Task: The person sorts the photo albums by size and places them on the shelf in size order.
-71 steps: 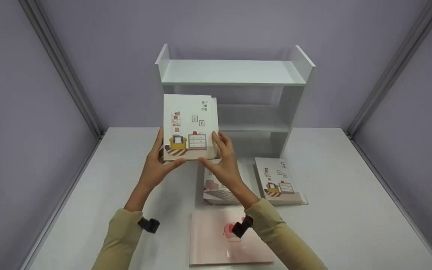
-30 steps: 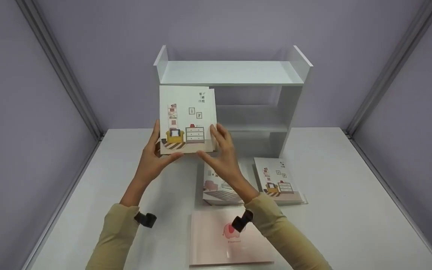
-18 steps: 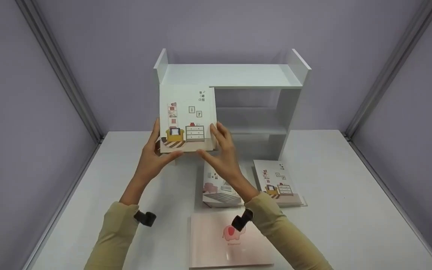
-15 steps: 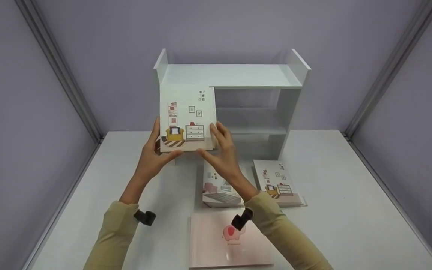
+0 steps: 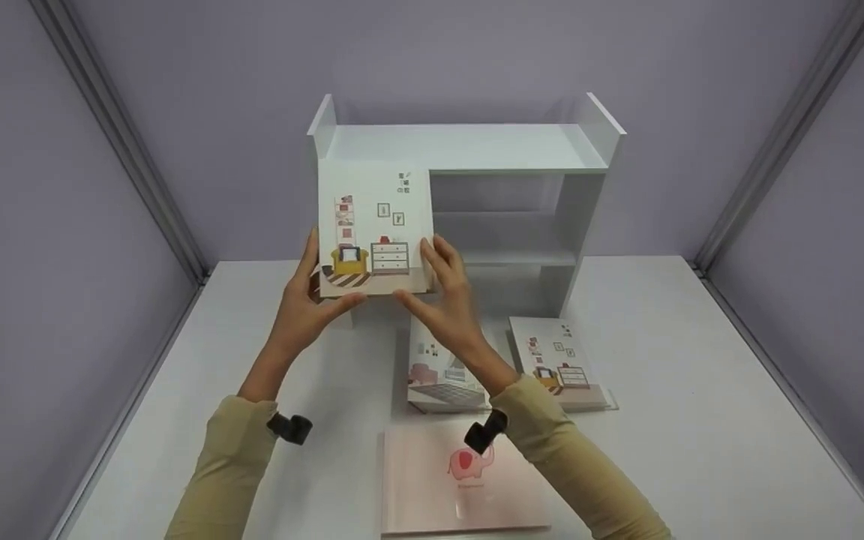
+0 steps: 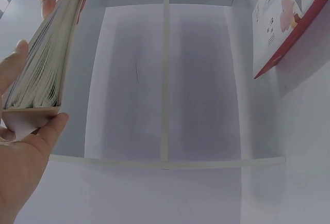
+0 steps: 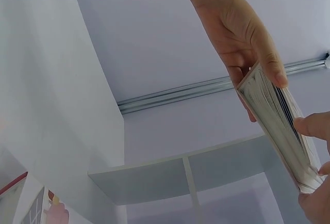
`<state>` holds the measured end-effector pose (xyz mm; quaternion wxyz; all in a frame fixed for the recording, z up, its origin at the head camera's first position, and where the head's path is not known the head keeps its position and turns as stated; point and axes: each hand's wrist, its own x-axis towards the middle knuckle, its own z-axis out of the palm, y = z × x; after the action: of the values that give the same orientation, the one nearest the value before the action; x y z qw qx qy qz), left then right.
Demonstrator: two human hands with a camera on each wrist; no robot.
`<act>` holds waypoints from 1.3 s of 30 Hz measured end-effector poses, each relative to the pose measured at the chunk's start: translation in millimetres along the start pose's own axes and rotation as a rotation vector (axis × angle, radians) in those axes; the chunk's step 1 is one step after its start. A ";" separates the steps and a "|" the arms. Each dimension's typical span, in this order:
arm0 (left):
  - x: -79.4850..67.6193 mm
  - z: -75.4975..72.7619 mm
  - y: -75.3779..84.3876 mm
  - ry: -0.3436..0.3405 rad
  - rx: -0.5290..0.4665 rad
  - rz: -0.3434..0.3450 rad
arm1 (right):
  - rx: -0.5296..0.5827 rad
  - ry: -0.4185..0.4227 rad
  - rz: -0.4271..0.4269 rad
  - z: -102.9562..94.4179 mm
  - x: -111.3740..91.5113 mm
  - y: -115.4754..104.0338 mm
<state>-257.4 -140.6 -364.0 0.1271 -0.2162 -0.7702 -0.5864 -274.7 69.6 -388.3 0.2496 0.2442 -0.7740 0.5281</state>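
Observation:
A white book [image 5: 376, 184], its cover printed with a yellow armchair and a drawer chest, is held up in both hands before the left part of the shelf unit [image 5: 469, 146]. My left hand [image 5: 298, 315] grips its lower left corner, thumb along the bottom edge. At the lower right, my right hand [image 5: 451, 307] grips it with fingers on the side and thumb below. Its upper edge overlaps the top board's front edge in the head view. The left wrist view shows the page edges of the book [image 6: 44, 64] between both hands.
On the white table [image 5: 672, 450] lie a book with a pink armchair [image 5: 432, 375], partly behind the right arm, and a book with a yellow armchair [image 5: 556, 352] beside it. Nearer is a pink elephant book [image 5: 424, 480]. Grey-purple walls [image 5: 102, 337] enclose the table.
Both hands have raised the book and shifted it slightly left, so its upper edge now overlaps the shelf unit's top board. The books on the table have stayed in place.

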 end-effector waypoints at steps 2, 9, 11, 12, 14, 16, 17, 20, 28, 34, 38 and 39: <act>0.1 -0.6 1.8 -0.003 0.003 0.002 | -0.006 -0.001 -0.003 -0.1 0.4 -0.8; 0.8 -1.2 10.6 -0.002 0.026 0.007 | -0.031 0.001 -0.008 -2.1 2.3 -3.9; 2.2 -1.4 12.4 -0.003 0.033 0.007 | -0.037 0.004 -0.010 -2.9 3.5 -4.9; 2.9 -1.6 13.3 -0.003 0.037 0.008 | -0.034 0.004 -0.011 -3.3 4.1 -5.4; 4.2 -1.7 14.1 -0.002 0.038 0.008 | -0.029 0.003 -0.006 -3.9 5.1 -6.4; 5.5 -2.0 13.5 0.001 0.042 0.007 | -0.019 0.000 0.000 -4.5 6.0 -7.1; 6.1 -1.9 13.0 0.004 0.042 0.008 | -0.014 -0.001 0.002 -4.8 6.6 -7.1; 8.2 -1.8 6.2 0.015 0.039 0.017 | -0.006 -0.004 0.002 -5.2 8.0 -6.0; 13.7 -0.5 -12.8 0.076 0.019 0.054 | 0.023 -0.002 -0.001 -7.4 10.2 -7.6; 15.1 0.9 -2.2 0.134 0.002 0.051 | 0.084 0.030 0.014 -8.5 14.3 -12.2; 11.3 2.8 16.8 0.169 0.023 0.045 | 0.106 0.049 0.033 -9.3 15.7 -14.2; 10.1 3.2 21.6 0.177 0.033 0.047 | 0.099 0.051 0.035 -9.5 16.1 -14.7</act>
<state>-255.7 -131.0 -342.1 0.2120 -0.1793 -0.7601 -0.5875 -276.3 72.0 -364.7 0.2478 0.2290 -0.7445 0.5760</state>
